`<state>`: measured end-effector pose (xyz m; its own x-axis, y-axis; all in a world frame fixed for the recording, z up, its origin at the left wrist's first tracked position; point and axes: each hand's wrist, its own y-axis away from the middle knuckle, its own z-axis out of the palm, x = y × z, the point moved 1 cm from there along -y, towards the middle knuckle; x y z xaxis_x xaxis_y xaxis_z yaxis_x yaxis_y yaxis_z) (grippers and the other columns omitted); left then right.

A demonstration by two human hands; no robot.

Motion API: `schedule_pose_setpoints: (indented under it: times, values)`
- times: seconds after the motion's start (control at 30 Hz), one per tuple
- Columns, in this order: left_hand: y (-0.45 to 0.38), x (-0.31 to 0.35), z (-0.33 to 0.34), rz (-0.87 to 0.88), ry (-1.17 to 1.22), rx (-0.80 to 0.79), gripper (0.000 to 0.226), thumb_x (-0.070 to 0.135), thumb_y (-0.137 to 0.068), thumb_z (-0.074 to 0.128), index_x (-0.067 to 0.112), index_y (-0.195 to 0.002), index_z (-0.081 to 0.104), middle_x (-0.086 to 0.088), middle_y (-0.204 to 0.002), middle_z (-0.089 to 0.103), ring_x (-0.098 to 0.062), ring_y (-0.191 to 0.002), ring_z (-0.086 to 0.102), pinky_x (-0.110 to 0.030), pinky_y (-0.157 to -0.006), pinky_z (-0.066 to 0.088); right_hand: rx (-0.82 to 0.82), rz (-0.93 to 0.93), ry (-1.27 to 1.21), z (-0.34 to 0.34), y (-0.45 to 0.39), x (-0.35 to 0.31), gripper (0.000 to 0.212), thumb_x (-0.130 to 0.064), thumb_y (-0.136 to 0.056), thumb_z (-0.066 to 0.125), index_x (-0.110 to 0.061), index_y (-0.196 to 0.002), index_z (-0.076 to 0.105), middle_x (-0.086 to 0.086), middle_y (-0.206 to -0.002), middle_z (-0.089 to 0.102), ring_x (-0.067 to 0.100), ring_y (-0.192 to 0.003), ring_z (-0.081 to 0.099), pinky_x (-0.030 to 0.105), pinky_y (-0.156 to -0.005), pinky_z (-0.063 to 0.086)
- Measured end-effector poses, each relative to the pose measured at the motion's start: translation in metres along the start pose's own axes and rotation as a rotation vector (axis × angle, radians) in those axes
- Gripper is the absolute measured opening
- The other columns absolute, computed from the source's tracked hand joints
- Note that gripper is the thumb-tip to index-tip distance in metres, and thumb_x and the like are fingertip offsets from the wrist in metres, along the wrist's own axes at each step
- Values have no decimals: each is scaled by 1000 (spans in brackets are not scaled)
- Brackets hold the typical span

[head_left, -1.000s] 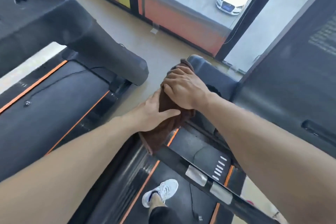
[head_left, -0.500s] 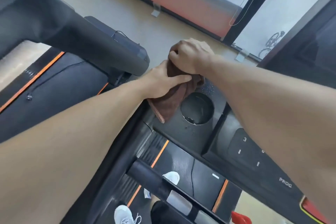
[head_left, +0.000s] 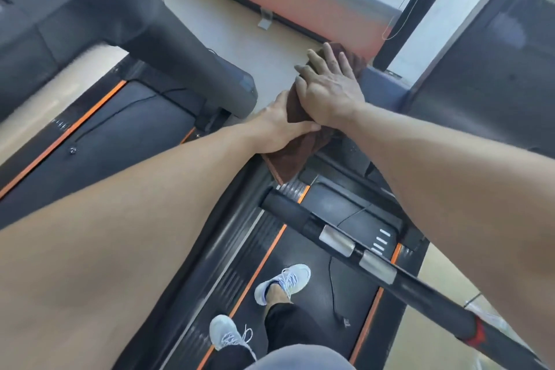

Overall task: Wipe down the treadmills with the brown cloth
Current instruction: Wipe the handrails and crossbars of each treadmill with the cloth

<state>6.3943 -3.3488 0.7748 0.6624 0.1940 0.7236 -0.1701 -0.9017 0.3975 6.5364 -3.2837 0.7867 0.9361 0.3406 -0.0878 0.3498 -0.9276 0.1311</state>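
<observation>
Where flat, hands (head_left: 312, 108) on brown cloth (head_left: 288, 165)

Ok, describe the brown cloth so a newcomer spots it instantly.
Find the treadmill the person stands on, and follow its left edge up to the console corner. There both hands, right hand and left hand, press the brown cloth: the only soft, rust-brown thing among black plastic.
</observation>
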Motion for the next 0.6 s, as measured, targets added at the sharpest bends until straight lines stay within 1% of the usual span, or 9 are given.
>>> schedule_pose_setpoints:
  times: [0.07, 0.13, 0.17, 0.3, 0.4, 0.5, 0.6]
  values:
    - [22, -10, 0, 8, 32, -13, 98, 66, -77, 75, 37, -157, 25, 11, -145, 56, -16, -132, 52, -35, -111, 42, 0, 2, -11, 3, 17, -17, 59, -45, -106, 15, -29, -160, 33, 2, -173, 10, 25, -159, -9, 47, -128, -8]
    - [46, -22, 1, 16, 45, -9, 96, 53, -83, 78, 34, -159, 24, 8, -149, 53, -15, -135, 49, -26, -104, 37, 12, 2, -12, 7, 39, -38, 59, -45, -106, 15, -29, -160, 32, 2, -173, 10, 24, -159, -9, 46, -128, -8]
    - [54, -25, 2, 14, 40, -2, 95, 49, -84, 78, 33, -160, 23, 6, -150, 51, -17, -137, 48, -25, -101, 35, 14, 6, -11, 9, 47, -45, 59, -45, -106, 15, -29, -160, 32, 2, -173, 9, 24, -159, -9, 46, -128, -7]
    - [95, -44, 6, -22, -14, 24, 99, 54, -83, 77, 37, -161, 18, 3, -152, 51, -24, -137, 49, -28, -95, 33, 15, 41, -48, 19, 82, -82, 59, -45, -107, 15, -28, -162, 28, 0, -173, 6, 22, -159, -12, 45, -128, -8]
    - [124, -59, 9, -40, -23, 26, 99, 56, -84, 74, 37, -161, 16, 1, -152, 50, -27, -136, 49, -29, -94, 33, 41, 64, -154, 32, 108, -109, 57, -43, -108, 20, -27, -161, 29, 1, -173, 5, 22, -158, -15, 43, -127, -12]
    - [150, -75, 11, -47, -55, 27, 94, 59, -82, 74, 35, -157, 23, 0, -147, 52, -30, -132, 52, -33, -93, 37, 64, 76, -287, 43, 134, -129, 56, -42, -108, 23, -26, -161, 28, 1, -173, 1, 22, -157, -20, 43, -126, -16]
    - [172, -86, 13, -51, -64, 26, 90, 57, -81, 76, 32, -153, 28, -1, -146, 52, -30, -130, 52, -32, -90, 36, 82, 80, -343, 54, 157, -144, 56, -43, -109, 22, -27, -162, 23, 0, -173, -3, 21, -156, -21, 42, -126, -15]
